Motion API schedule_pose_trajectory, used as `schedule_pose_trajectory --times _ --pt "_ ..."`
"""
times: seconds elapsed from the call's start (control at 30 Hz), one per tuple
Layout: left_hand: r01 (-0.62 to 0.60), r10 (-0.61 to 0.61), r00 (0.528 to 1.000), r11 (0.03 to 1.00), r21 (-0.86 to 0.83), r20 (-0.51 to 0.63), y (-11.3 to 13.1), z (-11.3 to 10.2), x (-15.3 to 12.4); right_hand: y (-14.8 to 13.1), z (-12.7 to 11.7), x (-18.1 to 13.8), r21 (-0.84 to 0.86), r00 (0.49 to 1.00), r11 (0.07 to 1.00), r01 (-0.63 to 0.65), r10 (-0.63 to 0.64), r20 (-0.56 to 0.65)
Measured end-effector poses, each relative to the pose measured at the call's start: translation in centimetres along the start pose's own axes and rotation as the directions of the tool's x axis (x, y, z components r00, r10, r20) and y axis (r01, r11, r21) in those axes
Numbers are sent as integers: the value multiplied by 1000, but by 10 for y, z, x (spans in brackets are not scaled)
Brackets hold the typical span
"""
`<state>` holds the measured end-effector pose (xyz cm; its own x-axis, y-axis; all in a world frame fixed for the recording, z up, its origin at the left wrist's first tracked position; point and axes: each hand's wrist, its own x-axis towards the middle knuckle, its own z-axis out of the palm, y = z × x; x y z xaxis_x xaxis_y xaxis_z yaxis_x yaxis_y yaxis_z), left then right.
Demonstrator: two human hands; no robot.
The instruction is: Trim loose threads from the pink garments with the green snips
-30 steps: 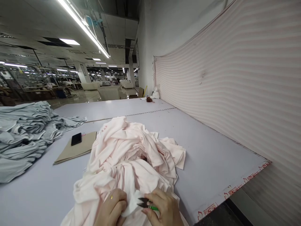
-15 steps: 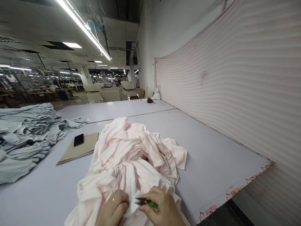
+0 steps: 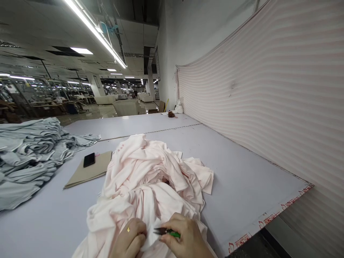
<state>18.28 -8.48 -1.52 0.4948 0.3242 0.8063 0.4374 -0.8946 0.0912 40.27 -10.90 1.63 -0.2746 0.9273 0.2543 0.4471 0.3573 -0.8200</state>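
One left hand (image 3: 128,239) and one right hand (image 3: 188,242), both at the near edge of one crumpled pale pink knit heap (image 3: 145,175). One pair of green-handled steel thread snips (image 3: 167,232) between the two hands. Under the heap, one long pale grey desk (image 3: 242,186). Left of the heap, one black smartphone (image 3: 89,159), one flat tan kraft-paper folder (image 3: 88,175) and one rumpled grey-blue fabric pile (image 3: 29,157).

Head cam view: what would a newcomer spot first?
The big heap of pale pink knit garment dominates the middle of the long pale table, with the left hand pinching its near edge. Beside that hand, the right hand holds small green-handled thread snips. A pile of grey-blue garments sits at the table's left, and striped pink cloth covers the wall on the right.
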Motion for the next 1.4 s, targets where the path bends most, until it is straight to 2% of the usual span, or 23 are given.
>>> schedule_pose_trajectory --times 0.2,0.3,0.37,0.47,0.53,0.63,0.7,0.73,0.77,0.8,0.87,0.9,0.93,1.0,1.1,1.23,1.4 --pt "11 -11 1000 1000 -4 -6 4 -2 8 1 5 2 91 998 996 -21 26 -62" --pt "-12 12 1000 1000 20 0 5 -4 13 -1 17 7 137 998 989 48 -43 -37" --pt "-13 13 1000 1000 24 -7 6 -4 14 1 26 11 195 994 977 90 -78 -71" --pt "30 -31 999 999 -12 -32 8 -2 12 11 33 11 391 975 920 37 51 -215" --pt "103 -106 991 994 -45 -81 11 1 8 20 33 7 469 959 883 -1 134 -250" --pt "206 -218 965 974 -97 -142 13 5 1 29 31 -2 381 979 924 -13 89 -181" --pt "279 -298 951 940 -195 -76 13 5 -1 31 30 -3 249 990 968 19 17 -143" --pt "362 -378 926 897 -255 -13 13 4 -1 31 31 -2 188 988 981 40 -11 -153" --pt "476 -481 874 822 -313 64 13 2 1 30 31 1 139 984 989 56 -31 -175" --pt "602 -593 791 713 -359 150 13 0 3 28 30 4 106 979 992 62 -40 -202" --pt "793 -762 581 450 -410 287 14 -4 10 24 28 10 68 969 996 50 -32 -244" --pt "835 -803 499 345 -429 325 15 -6 15 22 26 12 54 969 998 44 -30 -245" --pt "850 -817 453 276 -449 356 16 -7 19 20 23 13 43 973 998 41 -31 -228" --pt "856 -834 411 215 -470 367 18 -10 27 16 16 12 30 987 999 44 -38 -159" --pt "873 -861 366 187 -451 352 21 -12 36 10 8 7 -46 994 996 73 -77 -83" --pt "894 -856 346 177 -411 385 24 -17 42 3 4 5 -221 992 971 95 -111 -63" --pt "895 -848 319 122 -428 424 24 -21 46 -3 4 8 -222 989 970 96 -118 -88"
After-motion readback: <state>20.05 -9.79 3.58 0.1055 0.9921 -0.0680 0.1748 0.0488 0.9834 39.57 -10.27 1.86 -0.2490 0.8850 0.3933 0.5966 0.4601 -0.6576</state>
